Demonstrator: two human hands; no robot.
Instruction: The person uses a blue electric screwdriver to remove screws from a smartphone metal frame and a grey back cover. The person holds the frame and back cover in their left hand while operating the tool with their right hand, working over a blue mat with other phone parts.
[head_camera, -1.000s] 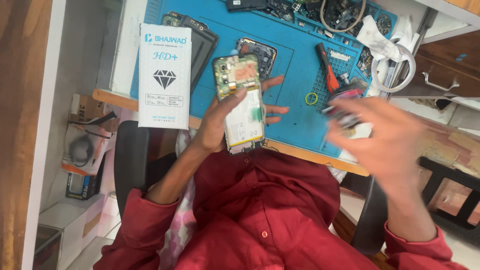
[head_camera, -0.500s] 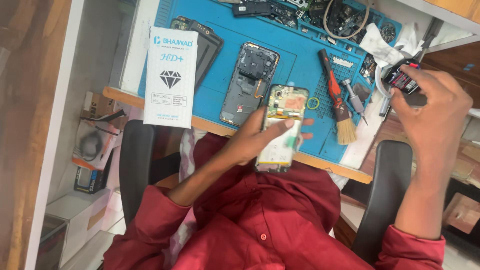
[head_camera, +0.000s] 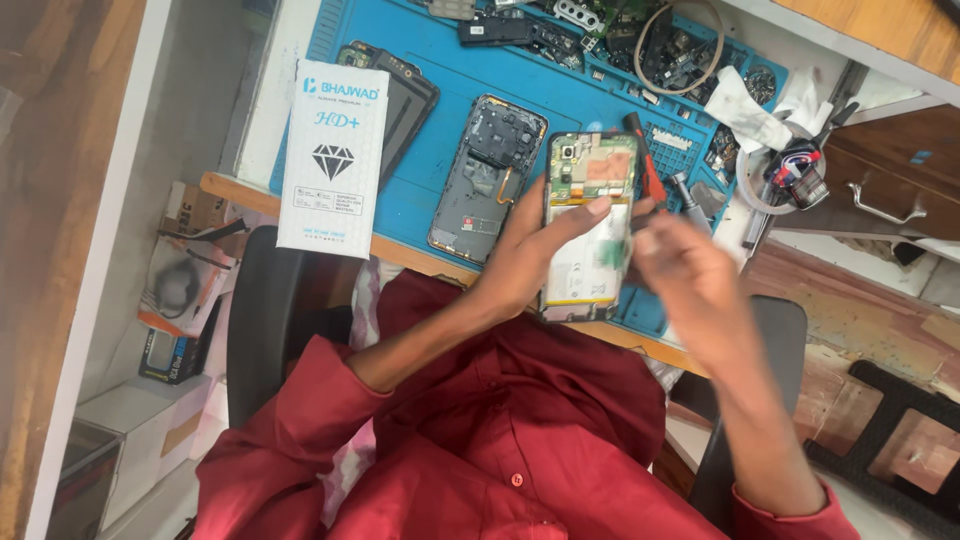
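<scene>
Green board and white battery show on the opened phone (head_camera: 588, 228), held up over the blue mat (head_camera: 420, 130) in the left hand (head_camera: 530, 250) — thumb across it. Right hand (head_camera: 690, 275) is blurred beside it; grip can't tell. Looks like mid-repair inspection — next move needs a steady, precise touch.

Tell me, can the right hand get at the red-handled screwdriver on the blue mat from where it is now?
Probably yes. The right hand is free beside the opened phone that the left hand holds, and the red-handled screwdriver lies just beyond it on the blue mat, only partly covered by the phone.
</scene>
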